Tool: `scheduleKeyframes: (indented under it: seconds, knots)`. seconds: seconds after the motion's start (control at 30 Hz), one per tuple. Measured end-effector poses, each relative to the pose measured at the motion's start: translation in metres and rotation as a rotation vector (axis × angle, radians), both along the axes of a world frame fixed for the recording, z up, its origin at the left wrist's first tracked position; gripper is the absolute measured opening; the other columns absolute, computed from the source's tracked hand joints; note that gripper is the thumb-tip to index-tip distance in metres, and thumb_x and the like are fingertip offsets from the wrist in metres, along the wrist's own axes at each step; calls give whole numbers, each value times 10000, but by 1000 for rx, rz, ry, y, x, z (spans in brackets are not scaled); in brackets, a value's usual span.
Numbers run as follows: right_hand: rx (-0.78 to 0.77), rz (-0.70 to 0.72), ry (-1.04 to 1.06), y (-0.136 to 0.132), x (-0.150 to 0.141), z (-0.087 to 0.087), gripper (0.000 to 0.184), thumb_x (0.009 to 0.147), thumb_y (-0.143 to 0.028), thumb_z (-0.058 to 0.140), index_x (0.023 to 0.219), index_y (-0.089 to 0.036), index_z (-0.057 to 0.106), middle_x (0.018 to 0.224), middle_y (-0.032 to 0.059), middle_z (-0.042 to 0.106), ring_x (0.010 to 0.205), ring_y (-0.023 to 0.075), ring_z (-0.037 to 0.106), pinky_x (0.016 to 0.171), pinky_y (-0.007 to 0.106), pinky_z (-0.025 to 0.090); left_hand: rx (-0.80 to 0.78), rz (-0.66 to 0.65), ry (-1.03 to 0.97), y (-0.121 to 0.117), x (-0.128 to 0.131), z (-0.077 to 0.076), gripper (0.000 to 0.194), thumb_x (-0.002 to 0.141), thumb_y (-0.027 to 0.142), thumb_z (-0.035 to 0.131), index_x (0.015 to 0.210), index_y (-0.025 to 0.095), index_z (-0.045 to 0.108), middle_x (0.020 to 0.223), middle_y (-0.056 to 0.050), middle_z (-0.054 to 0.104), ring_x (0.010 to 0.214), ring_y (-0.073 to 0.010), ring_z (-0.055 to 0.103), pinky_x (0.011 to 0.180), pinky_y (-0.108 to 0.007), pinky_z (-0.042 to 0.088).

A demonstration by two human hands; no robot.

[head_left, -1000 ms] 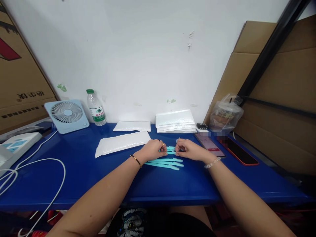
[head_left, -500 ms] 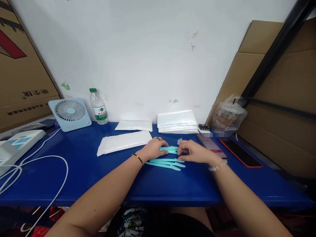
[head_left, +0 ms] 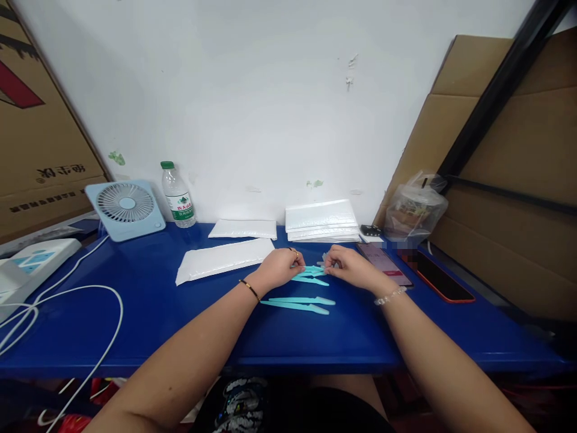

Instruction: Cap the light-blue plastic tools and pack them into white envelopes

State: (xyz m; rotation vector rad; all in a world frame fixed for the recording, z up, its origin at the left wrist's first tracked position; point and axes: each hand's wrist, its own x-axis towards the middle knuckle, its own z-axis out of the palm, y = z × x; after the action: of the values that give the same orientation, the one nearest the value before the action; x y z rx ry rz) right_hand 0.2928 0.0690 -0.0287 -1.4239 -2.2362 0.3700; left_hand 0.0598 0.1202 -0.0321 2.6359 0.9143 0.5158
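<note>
My left hand (head_left: 279, 268) and my right hand (head_left: 347, 266) meet over the middle of the blue table (head_left: 148, 300). Both are closed in a pinch on a small bundle of slim teal sticks (head_left: 312, 274), left hand on one end, right hand on the clear-capped end. Two more teal sticks (head_left: 298, 304) lie loose on the table just in front of my hands. A white padded mailer (head_left: 223, 258) lies flat to the left of my left hand.
At the back stand a stack of white mailers (head_left: 321, 220), another single mailer (head_left: 243, 228), a water bottle (head_left: 177, 195) and a small blue fan (head_left: 125, 209). Two phones (head_left: 437, 275) and a bagged drink cup (head_left: 415, 210) sit right. White cables (head_left: 67, 300) trail left.
My hands have drawn the teal bundle slightly away from me, leaving two sticks lying apart in front. The hands are a little closer together than a second ago.
</note>
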Motion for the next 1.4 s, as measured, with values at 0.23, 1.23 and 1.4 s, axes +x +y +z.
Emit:
scheduleKeyframes:
  seconds: [0.23, 1.23, 1.4]
  knots:
    - [-49, 19, 25, -9, 0, 10, 188, 778, -365, 625, 787, -177, 635, 845, 33, 567, 696, 139, 513, 605, 253, 385, 40, 1, 24, 5, -5, -8, 485, 762, 465, 611, 1181, 222, 578, 1124, -62, 617, 1063, -239, 523, 848, -305, 435]
    - [-239, 254, -69, -35, -33, 20, 227, 731, -388, 681, 815, -180, 645, 757, 16, 607, 641, 127, 522, 552, 232, 380, -13, -109, 83, 4, -5, -9, 432, 738, 424, 661, 1107, 205, 607, 1053, -73, 603, 1004, -234, 532, 835, -310, 432]
    - [-244, 292, -146, -41, -45, 18, 102, 810, -276, 598, 784, -179, 618, 714, -1, 595, 588, 102, 487, 539, 226, 350, -59, -97, 1, 0, -6, -2, 451, 781, 458, 606, 1144, 191, 582, 1087, -84, 593, 1006, -223, 538, 840, -306, 429]
